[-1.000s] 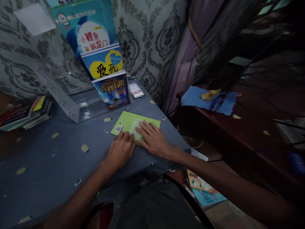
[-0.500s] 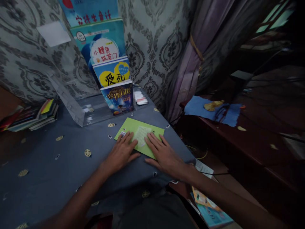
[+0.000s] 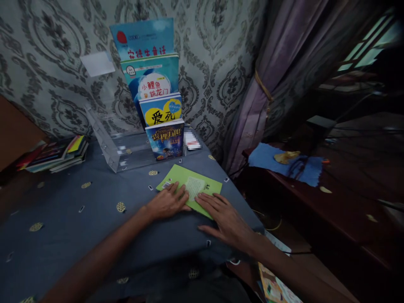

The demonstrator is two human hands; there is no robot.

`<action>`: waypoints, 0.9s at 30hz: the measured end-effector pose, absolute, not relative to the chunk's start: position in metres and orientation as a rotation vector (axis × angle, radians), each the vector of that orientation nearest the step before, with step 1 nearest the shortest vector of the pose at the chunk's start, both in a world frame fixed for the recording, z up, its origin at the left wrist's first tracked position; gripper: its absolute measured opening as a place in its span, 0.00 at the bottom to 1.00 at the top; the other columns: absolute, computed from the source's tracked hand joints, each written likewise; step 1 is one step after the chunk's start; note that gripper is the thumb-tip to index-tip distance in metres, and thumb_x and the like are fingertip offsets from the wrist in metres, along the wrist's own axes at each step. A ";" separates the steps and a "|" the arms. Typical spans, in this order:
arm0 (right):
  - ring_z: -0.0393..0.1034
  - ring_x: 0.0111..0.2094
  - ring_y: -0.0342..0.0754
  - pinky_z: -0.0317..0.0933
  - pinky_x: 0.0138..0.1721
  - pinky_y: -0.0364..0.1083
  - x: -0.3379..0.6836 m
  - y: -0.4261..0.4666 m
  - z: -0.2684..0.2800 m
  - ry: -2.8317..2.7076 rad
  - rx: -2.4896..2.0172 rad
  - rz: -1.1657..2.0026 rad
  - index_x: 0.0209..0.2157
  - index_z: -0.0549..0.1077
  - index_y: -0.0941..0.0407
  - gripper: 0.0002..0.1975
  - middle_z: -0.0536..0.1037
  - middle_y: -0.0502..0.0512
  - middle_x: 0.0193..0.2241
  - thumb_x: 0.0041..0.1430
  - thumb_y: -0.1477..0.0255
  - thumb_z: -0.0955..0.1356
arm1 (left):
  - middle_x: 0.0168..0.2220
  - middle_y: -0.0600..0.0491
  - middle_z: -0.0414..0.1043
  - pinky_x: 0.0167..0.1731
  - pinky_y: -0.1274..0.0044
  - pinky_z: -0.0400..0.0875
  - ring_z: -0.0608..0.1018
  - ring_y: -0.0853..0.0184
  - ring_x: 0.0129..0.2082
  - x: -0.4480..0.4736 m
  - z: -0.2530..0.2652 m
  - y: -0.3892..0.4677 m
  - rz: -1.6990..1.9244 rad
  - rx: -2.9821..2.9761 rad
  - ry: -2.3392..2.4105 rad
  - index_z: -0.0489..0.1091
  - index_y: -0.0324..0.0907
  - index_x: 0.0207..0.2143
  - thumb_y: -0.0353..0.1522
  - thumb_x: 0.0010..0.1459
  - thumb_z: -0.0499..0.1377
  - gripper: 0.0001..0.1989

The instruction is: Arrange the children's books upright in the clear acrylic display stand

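Note:
A light green book [image 3: 179, 174] lies closed on the cloth-covered table, its printed cover with a pale text panel and a barcode facing up. My left hand [image 3: 168, 202] rests on its lower left part, fingers laid over the cover and thumb near the lower edge. Whether that thumb reaches under the edge, I cannot tell. On the lower right part, my right hand [image 3: 225, 216] lies flat with its fingers stretched out and its thumb apart, off the book. Neither hand is closed around anything.
Behind the book, a clear plastic rack [image 3: 109, 155] holds several upright books, a dark blue one [image 3: 167, 141] in front. A pile of books [image 3: 67, 153] lies at the left. Right of the table stands a dark red bench [image 3: 303, 198] with a blue cloth [image 3: 268, 160]; more books [image 3: 273, 282] lie below.
The view has shifted, so the rack and book appear lower and further right. My left thumb has drawn in toward the book's lower edge. Both hands stay on the cover.

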State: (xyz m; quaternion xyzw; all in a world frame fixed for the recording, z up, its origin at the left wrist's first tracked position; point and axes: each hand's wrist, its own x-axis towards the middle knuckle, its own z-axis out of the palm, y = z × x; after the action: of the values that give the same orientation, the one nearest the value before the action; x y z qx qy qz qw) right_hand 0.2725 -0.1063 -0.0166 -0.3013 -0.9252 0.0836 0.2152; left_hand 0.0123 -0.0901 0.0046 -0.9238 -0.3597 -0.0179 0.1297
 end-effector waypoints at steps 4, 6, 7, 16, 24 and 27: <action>0.75 0.55 0.55 0.67 0.57 0.59 0.277 -0.090 -0.018 -2.466 -0.797 0.270 0.62 0.69 0.54 0.23 0.79 0.63 0.55 0.67 0.71 0.66 | 0.47 0.45 0.77 0.49 0.69 0.73 0.77 0.57 0.55 0.015 0.004 -0.090 -0.185 -2.661 -1.080 0.69 0.42 0.44 0.43 0.70 0.52 0.15; 0.77 0.52 0.54 0.69 0.55 0.58 0.281 -0.078 -0.018 -2.427 -0.763 0.282 0.59 0.72 0.54 0.21 0.82 0.62 0.51 0.66 0.75 0.64 | 0.41 0.47 0.77 0.45 0.73 0.73 0.79 0.60 0.50 0.016 0.002 -0.089 -0.247 -2.641 -1.121 0.69 0.42 0.41 0.43 0.71 0.50 0.15; 0.78 0.50 0.54 0.69 0.55 0.58 0.283 -0.073 -0.017 -2.412 -0.749 0.292 0.57 0.74 0.54 0.20 0.83 0.61 0.49 0.66 0.75 0.64 | 0.39 0.48 0.77 0.43 0.74 0.73 0.79 0.62 0.46 0.016 0.001 -0.089 -0.281 -2.637 -1.146 0.69 0.42 0.40 0.43 0.72 0.49 0.16; 0.80 0.46 0.60 0.72 0.51 0.59 0.298 -0.037 0.001 -2.149 -0.929 0.731 0.44 0.83 0.51 0.17 0.85 0.59 0.44 0.63 0.56 0.70 | 0.22 0.58 0.64 0.28 0.79 0.61 0.69 0.71 0.22 0.010 0.017 -0.085 -1.079 -2.697 -1.591 0.64 0.44 0.28 0.42 0.73 0.44 0.22; 0.80 0.32 0.54 0.75 0.36 0.51 0.262 -0.010 0.004 -1.750 -0.947 1.273 0.32 0.84 0.55 0.19 0.85 0.54 0.30 0.46 0.54 0.78 | 0.19 0.59 0.56 0.24 0.78 0.55 0.60 0.71 0.22 -0.008 0.033 -0.074 -2.057 -2.212 -1.913 0.58 0.44 0.19 0.55 0.63 0.53 0.29; 0.80 0.34 0.52 0.76 0.39 0.51 0.236 -0.005 0.004 -1.724 -0.806 1.416 0.36 0.84 0.54 0.19 0.85 0.54 0.34 0.47 0.55 0.78 | 0.20 0.58 0.61 0.24 0.78 0.58 0.63 0.71 0.22 -0.016 0.025 -0.065 -2.389 -1.935 -1.964 0.63 0.43 0.20 0.60 0.57 0.56 0.31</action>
State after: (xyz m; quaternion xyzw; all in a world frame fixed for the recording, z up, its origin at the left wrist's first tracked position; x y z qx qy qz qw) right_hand 0.2355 -0.0052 0.0044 -0.3148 -0.6737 0.5532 0.3755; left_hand -0.0165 -0.0648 0.0247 -0.5133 -0.5213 -0.6340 -0.2507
